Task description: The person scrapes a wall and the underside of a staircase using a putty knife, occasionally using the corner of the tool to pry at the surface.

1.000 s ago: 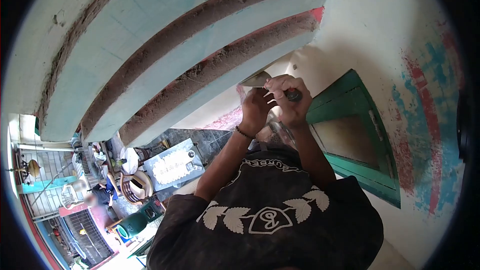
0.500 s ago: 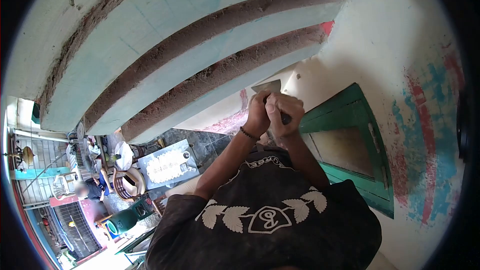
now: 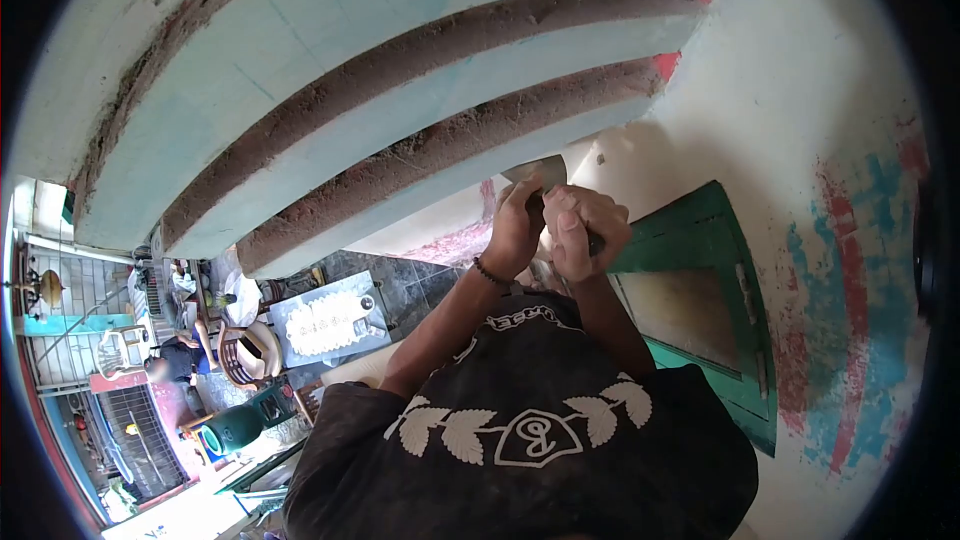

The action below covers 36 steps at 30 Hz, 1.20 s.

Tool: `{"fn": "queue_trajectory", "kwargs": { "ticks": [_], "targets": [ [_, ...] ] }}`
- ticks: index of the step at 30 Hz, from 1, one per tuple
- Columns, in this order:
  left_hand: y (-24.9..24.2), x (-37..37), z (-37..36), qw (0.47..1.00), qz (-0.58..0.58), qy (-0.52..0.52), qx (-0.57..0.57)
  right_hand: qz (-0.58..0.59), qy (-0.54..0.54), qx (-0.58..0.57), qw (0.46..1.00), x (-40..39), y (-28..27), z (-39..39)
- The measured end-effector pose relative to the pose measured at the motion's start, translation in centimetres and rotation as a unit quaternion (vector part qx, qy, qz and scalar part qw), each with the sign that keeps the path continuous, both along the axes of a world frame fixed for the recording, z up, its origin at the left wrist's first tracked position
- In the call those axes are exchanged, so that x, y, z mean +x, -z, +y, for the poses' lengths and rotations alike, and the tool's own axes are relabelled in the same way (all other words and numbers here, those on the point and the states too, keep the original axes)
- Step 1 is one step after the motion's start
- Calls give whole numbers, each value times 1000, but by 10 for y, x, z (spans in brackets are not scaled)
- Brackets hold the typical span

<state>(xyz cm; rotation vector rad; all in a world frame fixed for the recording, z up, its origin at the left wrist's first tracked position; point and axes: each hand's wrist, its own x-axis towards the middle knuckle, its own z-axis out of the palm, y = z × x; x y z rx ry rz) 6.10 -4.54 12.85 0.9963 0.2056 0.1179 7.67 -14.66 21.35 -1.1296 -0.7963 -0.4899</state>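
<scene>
Left hand (image 3: 514,230) has been parted slightly from right hand (image 3: 590,230), its grip not discernible. Scraper (image 3: 548,168) is clamped by the right; control judged mainly one-handed.

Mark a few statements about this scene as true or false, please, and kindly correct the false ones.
1. The right hand grips a scraper. True.
2. The beaded bracelet is on the right wrist. False: the beaded bracelet is on the left wrist.
3. Red and blue paint patches mark the wall beside the green door. True.
4. The dark shirt is plain. False: the dark shirt bears pale leaf motifs.
</scene>
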Motion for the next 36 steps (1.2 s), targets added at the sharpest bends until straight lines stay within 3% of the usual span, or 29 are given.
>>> {"fn": "queue_trajectory", "kwargs": {
  "ticks": [1,2,3,4,6,9,11,14,15,17,19,22,24,25,27,29,30,31,32,33,36],
  "targets": [
    [13,-2,3,970,-35,-36,236,-19,26,-9,999,0,2,7],
    [20,-7,4,884,-66,-68,458,-35,52,-18,998,-2,5,12],
    [-4,-16,2,884,-81,-74,455,-45,50,-32,997,1,24,16],
    [0,-18,2,890,-74,-61,446,-42,94,-79,992,1,43,16],
    [15,-15,7,900,-59,-35,431,-50,75,-60,994,-3,32,16],
    [11,-15,8,878,-36,-62,474,-43,-13,21,999,-9,4,10],
    [0,-15,8,836,-72,-91,537,-45,14,36,998,-8,9,14],
    [13,-11,10,860,-99,-74,496,-14,28,30,999,-3,10,12],
    [1,-17,8,851,-106,-75,508,12,30,20,999,-8,10,8],
    [-23,-18,9,831,-128,-83,535,-44,26,25,998,-8,-2,9],
    [20,-13,9,881,-50,-71,465,-68,12,41,997,-12,-5,9],
    [29,5,12,926,-35,-53,373,-65,-2,47,997,-11,-1,6],
    [16,-6,5,908,-64,-60,410,-55,12,-3,998,-10,-7,1],
    [5,-13,2,871,-91,-80,476,-50,21,-45,998,-15,-13,-2],
    [-2,-17,7,863,-90,-66,493,-65,28,-37,997,-10,0,8],
    [27,-12,9,936,-61,-46,344,-67,45,-55,995,-4,20,18],
    [33,-11,10,997,-33,32,58,-63,47,-55,995,-5,25,14],
    [38,-9,12,970,38,53,-233,-59,51,-53,996,-10,29,10],
    [31,-6,12,998,25,21,-53,-58,53,-50,996,-12,24,9],
    [25,-4,10,992,13,-14,127,-64,7,-3,998,-15,10,7],
    [10,-12,8,971,21,-57,231,-90,11,27,996,-17,-3,9]
  ]
}}
